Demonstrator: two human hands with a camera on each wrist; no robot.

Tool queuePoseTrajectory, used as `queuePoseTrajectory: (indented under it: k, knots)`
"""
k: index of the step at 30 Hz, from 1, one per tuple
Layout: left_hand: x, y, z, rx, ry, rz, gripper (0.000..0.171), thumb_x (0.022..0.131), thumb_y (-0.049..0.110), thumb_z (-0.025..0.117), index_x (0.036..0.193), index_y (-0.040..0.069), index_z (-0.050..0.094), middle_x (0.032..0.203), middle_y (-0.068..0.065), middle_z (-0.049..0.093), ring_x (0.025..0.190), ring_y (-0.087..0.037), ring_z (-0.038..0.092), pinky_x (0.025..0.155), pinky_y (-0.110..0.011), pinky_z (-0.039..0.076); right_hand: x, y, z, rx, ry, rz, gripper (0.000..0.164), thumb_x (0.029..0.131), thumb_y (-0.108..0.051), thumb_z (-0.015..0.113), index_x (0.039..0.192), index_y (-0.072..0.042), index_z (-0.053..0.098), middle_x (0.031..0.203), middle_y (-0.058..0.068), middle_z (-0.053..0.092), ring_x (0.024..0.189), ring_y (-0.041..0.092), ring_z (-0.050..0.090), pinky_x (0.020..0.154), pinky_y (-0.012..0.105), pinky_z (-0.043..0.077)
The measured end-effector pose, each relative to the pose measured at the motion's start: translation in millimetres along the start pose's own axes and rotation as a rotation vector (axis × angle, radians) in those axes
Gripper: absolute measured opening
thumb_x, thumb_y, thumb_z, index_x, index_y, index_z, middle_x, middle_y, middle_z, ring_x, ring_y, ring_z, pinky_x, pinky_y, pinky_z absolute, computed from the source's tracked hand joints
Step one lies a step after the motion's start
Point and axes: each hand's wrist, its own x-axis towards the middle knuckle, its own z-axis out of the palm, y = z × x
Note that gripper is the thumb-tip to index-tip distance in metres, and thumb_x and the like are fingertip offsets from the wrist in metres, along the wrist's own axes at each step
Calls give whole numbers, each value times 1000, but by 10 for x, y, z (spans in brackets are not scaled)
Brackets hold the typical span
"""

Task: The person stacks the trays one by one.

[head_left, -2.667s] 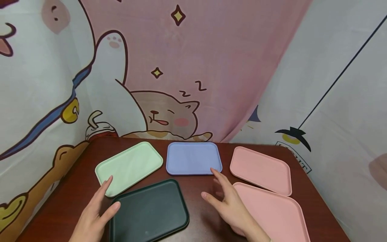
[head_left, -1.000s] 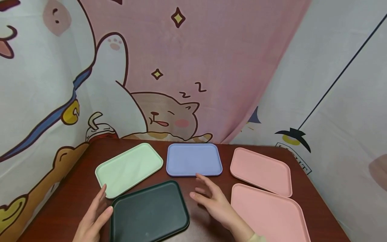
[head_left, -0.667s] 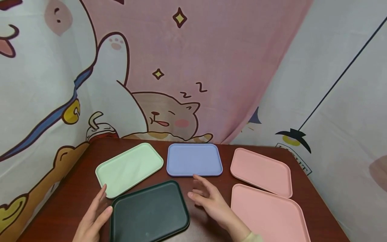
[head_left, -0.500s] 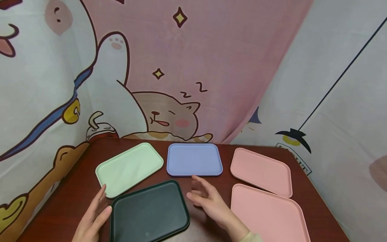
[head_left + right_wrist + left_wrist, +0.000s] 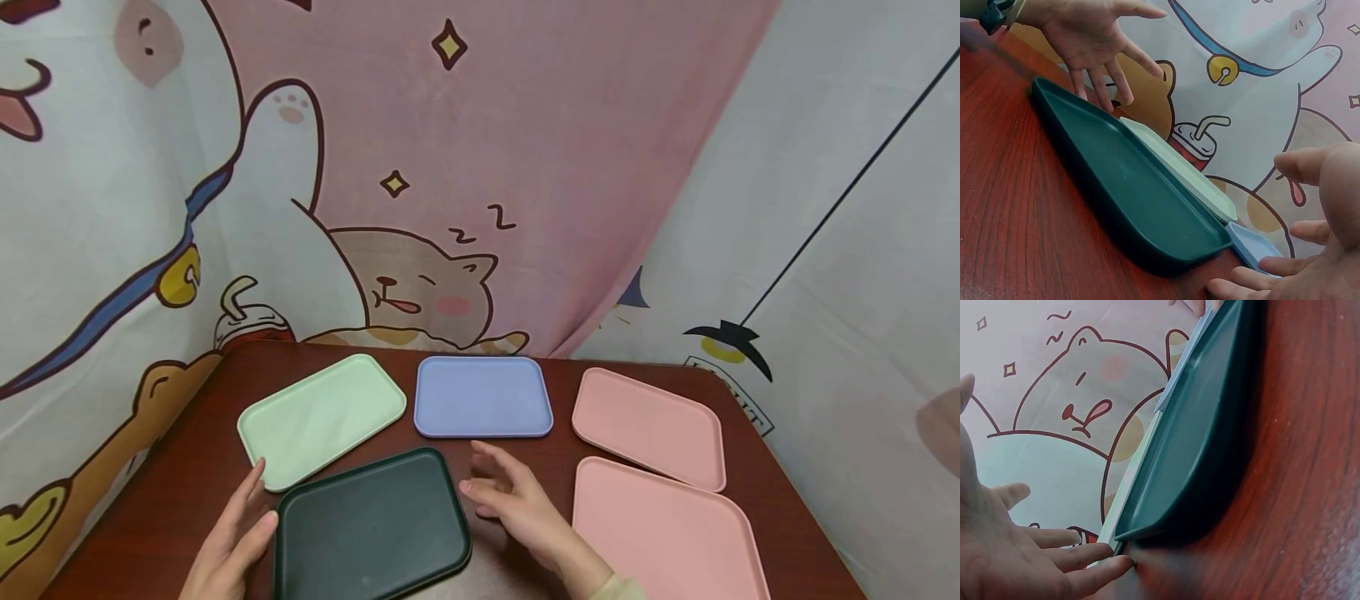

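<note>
A dark green tray (image 5: 367, 525) with a raised rim lies flat at the front of the table. My left hand (image 5: 228, 537) hovers at its left edge, thumb and fingers spread, holding nothing. In the left wrist view, fingertips of the left hand (image 5: 1035, 556) come right up to the tray's corner. Off the tray's right side is my right hand (image 5: 517, 504), fingers relaxed and palm turned inward. The right wrist view shows the dark green tray (image 5: 1129, 181) between the left hand (image 5: 1091, 37) and the right hand (image 5: 1329, 250).
Behind the dark green tray lie a light green tray (image 5: 322, 421) and a blue tray (image 5: 483, 396). Two pink trays (image 5: 648, 429) (image 5: 667, 533) lie on the right. A cartoon-printed curtain (image 5: 562, 167) hangs behind the brown table (image 5: 150, 517).
My right hand has moved left and nearer, from beside the blue tray's front corner to the dark green tray's right side. The left hand has drawn slightly back and left. The trays stay put.
</note>
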Motion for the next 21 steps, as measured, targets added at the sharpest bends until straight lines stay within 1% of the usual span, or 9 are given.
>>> queuePoseTrajectory:
  k: [2, 4, 5, 8, 9, 12, 15, 16, 21]
  knots:
    - [7, 4, 3, -36, -11, -34, 78, 113, 41, 49, 171, 13, 5, 165, -41, 15, 147, -60, 24, 101, -46, 53, 6, 8, 4, 3, 0, 3, 69, 104, -22, 72, 160, -1, 39, 156, 33, 41, 122, 35, 65, 95, 55, 59]
    - [20, 1, 8, -77, -25, -61, 79, 113, 43, 48, 172, 16, 3, 165, -42, 12, 147, -62, 22, 102, -67, 49, 10, 10, 8, 8, 1, 9, 68, 104, -22, 71, 160, -1, 39, 156, 33, 41, 122, 35, 65, 94, 55, 60]
    - [24, -5, 8, -99, -30, -76, 79, 112, 44, 47, 172, 18, 2, 165, -41, 10, 148, -62, 20, 102, -73, 46, 13, 10, 10, 10, 1, 11, 68, 104, -22, 71, 160, -1, 39, 156, 33, 41, 122, 35, 65, 94, 55, 60]
    - [42, -49, 7, -110, -34, -70, 78, 112, 45, 47, 172, 19, 3, 165, -42, 11, 146, -62, 23, 96, -74, 49, 21, 13, 18, 18, 1, 15, 68, 104, -22, 71, 160, -1, 39, 156, 33, 42, 122, 35, 65, 94, 54, 60]
    - [52, -75, 10, -95, -21, -59, 76, 113, 44, 46, 172, 20, 5, 164, -42, 13, 144, -58, 31, 92, -68, 54, 24, 16, 22, 21, 1, 14, 68, 104, -22, 72, 160, 0, 39, 156, 33, 42, 122, 36, 65, 93, 54, 60]
    - [51, -98, 11, -86, -17, -36, 74, 113, 44, 44, 172, 19, 7, 163, -43, 15, 141, -59, 36, 88, -62, 57, 35, 24, 34, 28, 0, 15, 69, 103, -22, 72, 160, 1, 39, 156, 34, 42, 122, 38, 65, 93, 54, 60]
    - [27, -58, 24, -90, -10, -26, 72, 114, 42, 42, 172, 18, 6, 163, -43, 16, 140, -60, 38, 88, -65, 57, 46, 30, 45, 34, -1, 20, 68, 104, -21, 71, 159, 1, 39, 155, 34, 42, 122, 39, 65, 93, 53, 61]
    - [11, -27, 25, -107, -22, -30, 73, 114, 43, 41, 172, 17, 4, 164, -43, 14, 142, -65, 31, 91, -71, 53, 49, 31, 47, 38, -1, 23, 68, 104, -21, 71, 159, 1, 39, 155, 34, 42, 122, 40, 65, 93, 53, 61]
    - [-32, 38, 47, -128, -21, -41, 71, 115, 40, 38, 172, 16, 3, 163, -43, 14, 143, -63, 29, 93, -76, 50, 59, 37, 54, 48, 3, 41, 70, 103, -23, 73, 159, 2, 40, 155, 34, 43, 122, 40, 64, 93, 53, 61]
